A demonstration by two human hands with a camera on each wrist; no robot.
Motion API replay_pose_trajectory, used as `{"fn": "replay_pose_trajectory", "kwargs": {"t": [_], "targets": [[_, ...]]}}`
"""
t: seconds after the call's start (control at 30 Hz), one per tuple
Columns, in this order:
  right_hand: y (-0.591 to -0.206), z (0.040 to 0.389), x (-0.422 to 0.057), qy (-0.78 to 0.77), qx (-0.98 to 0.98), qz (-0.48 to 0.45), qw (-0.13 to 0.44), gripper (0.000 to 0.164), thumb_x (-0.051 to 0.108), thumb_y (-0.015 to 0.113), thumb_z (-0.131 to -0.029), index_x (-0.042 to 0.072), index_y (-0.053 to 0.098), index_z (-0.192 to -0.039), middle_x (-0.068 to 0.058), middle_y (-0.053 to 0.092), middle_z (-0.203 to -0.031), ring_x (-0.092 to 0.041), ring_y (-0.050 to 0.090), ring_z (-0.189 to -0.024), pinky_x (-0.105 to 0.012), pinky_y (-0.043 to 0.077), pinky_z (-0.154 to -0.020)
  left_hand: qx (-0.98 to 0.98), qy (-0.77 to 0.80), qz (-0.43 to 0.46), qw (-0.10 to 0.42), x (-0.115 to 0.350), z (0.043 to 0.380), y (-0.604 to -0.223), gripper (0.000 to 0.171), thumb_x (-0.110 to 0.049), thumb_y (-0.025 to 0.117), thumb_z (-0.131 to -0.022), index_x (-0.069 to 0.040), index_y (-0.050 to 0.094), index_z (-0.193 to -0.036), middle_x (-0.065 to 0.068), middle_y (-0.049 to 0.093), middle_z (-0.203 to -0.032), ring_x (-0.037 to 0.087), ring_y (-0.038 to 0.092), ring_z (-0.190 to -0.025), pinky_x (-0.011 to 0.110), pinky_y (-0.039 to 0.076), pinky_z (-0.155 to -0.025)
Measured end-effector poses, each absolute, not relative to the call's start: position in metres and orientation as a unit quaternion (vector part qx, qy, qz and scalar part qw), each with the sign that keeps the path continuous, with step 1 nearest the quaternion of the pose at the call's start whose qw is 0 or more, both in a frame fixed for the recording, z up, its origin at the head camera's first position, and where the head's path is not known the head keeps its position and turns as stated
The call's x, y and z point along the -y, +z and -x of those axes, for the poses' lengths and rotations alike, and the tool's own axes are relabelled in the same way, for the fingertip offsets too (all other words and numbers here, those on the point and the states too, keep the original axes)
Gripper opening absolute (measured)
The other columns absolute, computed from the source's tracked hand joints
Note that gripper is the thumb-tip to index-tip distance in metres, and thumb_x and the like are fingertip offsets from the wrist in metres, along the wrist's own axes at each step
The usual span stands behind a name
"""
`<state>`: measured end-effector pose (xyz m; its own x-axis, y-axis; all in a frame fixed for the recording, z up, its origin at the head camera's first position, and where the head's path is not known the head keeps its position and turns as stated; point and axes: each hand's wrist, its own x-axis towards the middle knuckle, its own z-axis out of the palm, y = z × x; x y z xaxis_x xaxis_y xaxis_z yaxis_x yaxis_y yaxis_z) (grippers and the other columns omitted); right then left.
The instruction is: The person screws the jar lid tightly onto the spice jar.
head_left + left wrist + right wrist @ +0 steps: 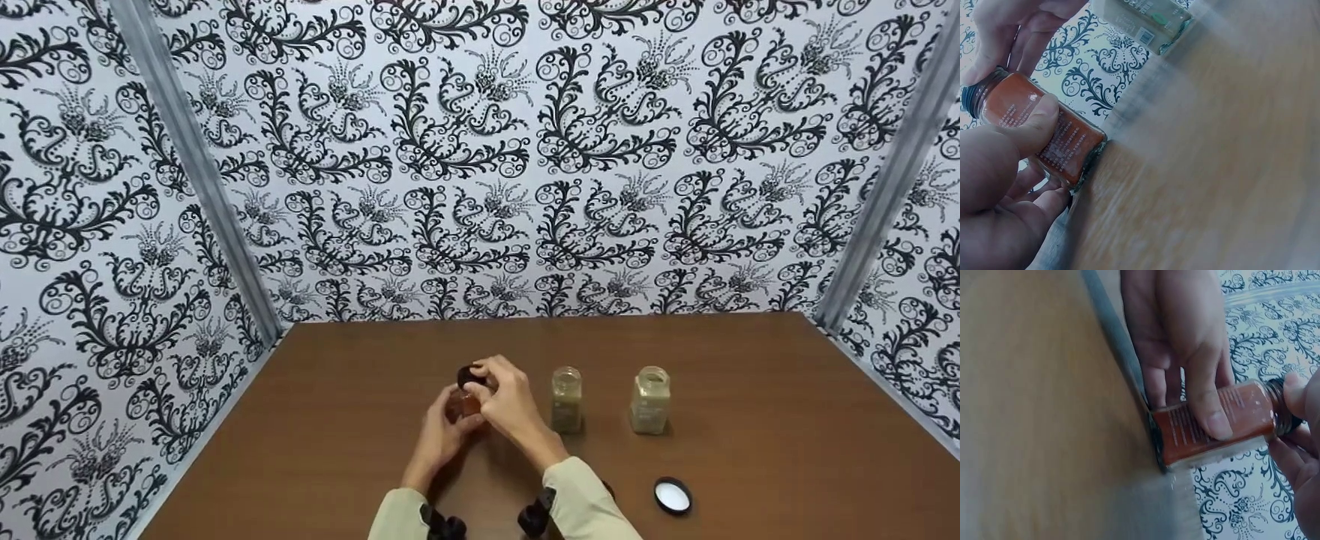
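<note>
A glass jar of orange-red powder [1075,143] is gripped by my left hand [439,435], its thumb pressed across the printed side. At the jar's mouth sits a black lid [466,377], which my right hand [508,399] pinches between thumb and fingers. Both wrist views show the lid at the threaded neck; how tightly it sits, I cannot tell. In the right wrist view the jar [1247,410] lies sideways across the picture, its base close to the tabletop. Part of the lid is hidden by my right fingers.
Two uncapped glass jars stand right of my hands: one with greenish-brown powder [567,412], the other with paler contents [650,409]. A black lid [673,496] lies white inside up on the brown table [360,390]. Another dark edge shows beside my right sleeve. Patterned walls [480,225] enclose the table.
</note>
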<state>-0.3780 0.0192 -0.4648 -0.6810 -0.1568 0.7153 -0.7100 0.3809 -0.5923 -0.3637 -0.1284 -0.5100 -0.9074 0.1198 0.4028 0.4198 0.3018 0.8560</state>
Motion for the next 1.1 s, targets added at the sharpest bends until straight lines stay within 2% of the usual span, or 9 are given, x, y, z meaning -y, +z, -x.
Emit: {"fn": "replay_pose_trajectory", "kwargs": {"t": [0.17, 0.33, 0.53, 0.7, 0.97, 1.1], "targets": [[-0.4587, 0.3762, -0.0214, 0.474, 0.802, -0.261, 0.254, 0.022, 0.013, 0.080, -0.083, 0.001, 0.064, -0.092, -0.011, 0.065, -0.102, -0.026, 0.065, -0.092, -0.043, 0.057, -0.083, 0.800, -0.561, 0.168, 0.130, 0.1286, 0.3631, -0.5096, 0.056, -0.022, 0.077, -0.088, -0.002, 0.054, -0.134, 0.016, 0.069, -0.121, 0.026, 0.067, -0.107, 0.031, 0.054, -0.090], [-0.4550, 0.3774, -0.0248, 0.489, 0.802, -0.255, 0.229, 0.026, 0.018, 0.080, -0.083, 0.002, 0.062, -0.091, -0.011, 0.065, -0.103, -0.028, 0.066, -0.099, -0.039, 0.058, -0.089, 0.803, -0.554, 0.170, 0.139, 0.1291, 0.3646, -0.5088, 0.054, -0.022, 0.077, -0.088, -0.004, 0.056, -0.134, 0.013, 0.070, -0.118, 0.020, 0.066, -0.102, 0.028, 0.053, -0.086], [-0.4575, 0.3770, -0.0256, 0.483, 0.800, -0.279, 0.220, 0.021, 0.013, 0.076, -0.087, 0.003, 0.068, -0.104, -0.013, 0.068, -0.108, -0.029, 0.067, -0.105, -0.039, 0.056, -0.095, 0.800, -0.557, 0.168, 0.149, 0.1295, 0.3637, -0.5093, 0.054, -0.019, 0.078, -0.087, -0.004, 0.056, -0.134, 0.013, 0.070, -0.116, 0.022, 0.066, -0.101, 0.032, 0.053, -0.087], [-0.4574, 0.3772, -0.0272, 0.458, 0.808, -0.294, 0.227, 0.022, 0.012, 0.071, -0.092, 0.002, 0.070, -0.111, -0.013, 0.071, -0.116, -0.030, 0.068, -0.111, -0.041, 0.053, -0.100, 0.800, -0.560, 0.168, 0.139, 0.1289, 0.3632, -0.5088, 0.054, -0.019, 0.077, -0.087, -0.003, 0.055, -0.135, 0.015, 0.069, -0.121, 0.026, 0.065, -0.106, 0.030, 0.052, -0.089], [-0.4560, 0.3786, -0.0262, 0.481, 0.795, -0.283, 0.237, 0.018, 0.013, 0.077, -0.087, 0.001, 0.072, -0.100, -0.014, 0.071, -0.107, -0.030, 0.069, -0.103, -0.040, 0.058, -0.090, 0.818, -0.542, 0.148, 0.124, 0.1283, 0.3650, -0.5082, 0.057, -0.021, 0.078, -0.088, -0.003, 0.053, -0.137, 0.016, 0.069, -0.121, 0.025, 0.066, -0.106, 0.028, 0.052, -0.088], [-0.4573, 0.3779, -0.0227, 0.484, 0.794, -0.268, 0.250, 0.022, 0.018, 0.081, -0.082, 0.002, 0.070, -0.094, -0.011, 0.067, -0.099, -0.027, 0.067, -0.095, -0.042, 0.058, -0.085, 0.829, -0.527, 0.139, 0.123, 0.1290, 0.3654, -0.5085, 0.059, -0.025, 0.077, -0.088, -0.002, 0.053, -0.137, 0.015, 0.070, -0.118, 0.025, 0.066, -0.104, 0.033, 0.053, -0.089]]}}
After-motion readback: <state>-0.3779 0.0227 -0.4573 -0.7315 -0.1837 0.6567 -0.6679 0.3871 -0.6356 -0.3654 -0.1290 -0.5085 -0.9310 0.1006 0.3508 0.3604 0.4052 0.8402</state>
